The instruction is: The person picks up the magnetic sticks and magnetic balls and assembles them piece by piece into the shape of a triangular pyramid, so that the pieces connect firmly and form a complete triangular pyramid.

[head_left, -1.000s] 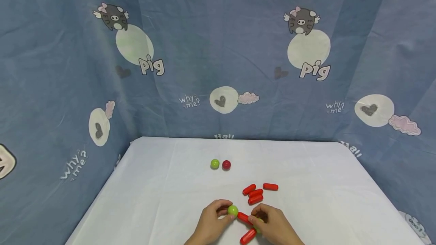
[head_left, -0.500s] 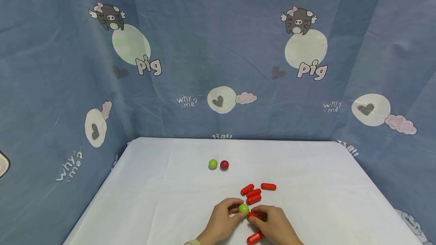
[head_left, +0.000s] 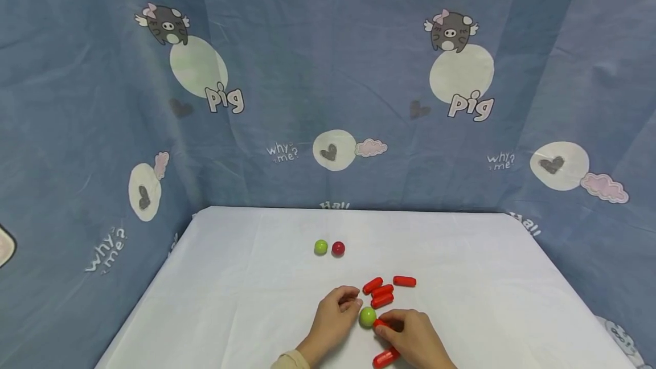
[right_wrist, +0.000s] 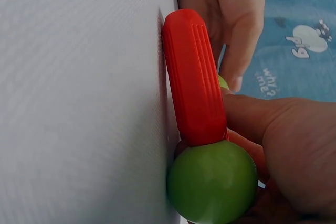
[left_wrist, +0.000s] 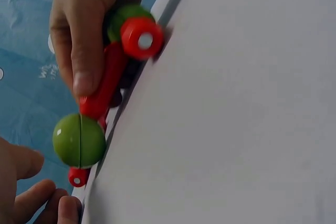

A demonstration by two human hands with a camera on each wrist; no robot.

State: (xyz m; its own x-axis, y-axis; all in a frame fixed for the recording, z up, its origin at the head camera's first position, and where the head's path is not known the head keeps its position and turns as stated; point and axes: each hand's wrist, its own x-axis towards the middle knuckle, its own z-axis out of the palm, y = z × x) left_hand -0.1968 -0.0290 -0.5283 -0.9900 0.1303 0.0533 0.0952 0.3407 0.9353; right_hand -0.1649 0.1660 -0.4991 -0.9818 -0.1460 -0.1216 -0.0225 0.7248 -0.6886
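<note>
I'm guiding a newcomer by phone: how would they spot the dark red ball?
Find the white table below the blue cloth. Toward the table's far edge, right of a green ball, sits the dark red ball: the only ball that isn't green.

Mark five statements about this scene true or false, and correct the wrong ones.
1. The right hand holds a red rod. True.
2. The left hand grips the green ball beside it. False: the hand holds nothing; the ball sits against the held rod's end.
3. Only one rod lies beyond the hands. False: four red rods lie there.
4. In the head view, the dark red ball is right of the far green ball. True.
5. The backdrop is unpatterned. False: pigs, hearts and words decorate it.
</note>
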